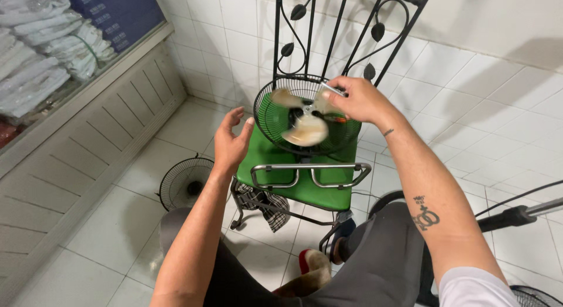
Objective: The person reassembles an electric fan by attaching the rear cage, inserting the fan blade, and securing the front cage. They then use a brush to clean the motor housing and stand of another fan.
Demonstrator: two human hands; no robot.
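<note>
Green chair seat (305, 187) bears the fan grille (275, 122) — right hand (358, 99) pinches its rim, left hand (231, 144) open beside.

Blurred fan blade (305, 120) in grille (271, 122), on green chair seat (319, 187).

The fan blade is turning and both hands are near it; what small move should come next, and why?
Probably hold both hands where they are until the blade slows. It is blurred from spinning inside the open rear grille on the green chair seat. The right hand rests at the grille's upper rim with something thin and shiny; the left hand is open beside the grille, close to the blade.
</note>
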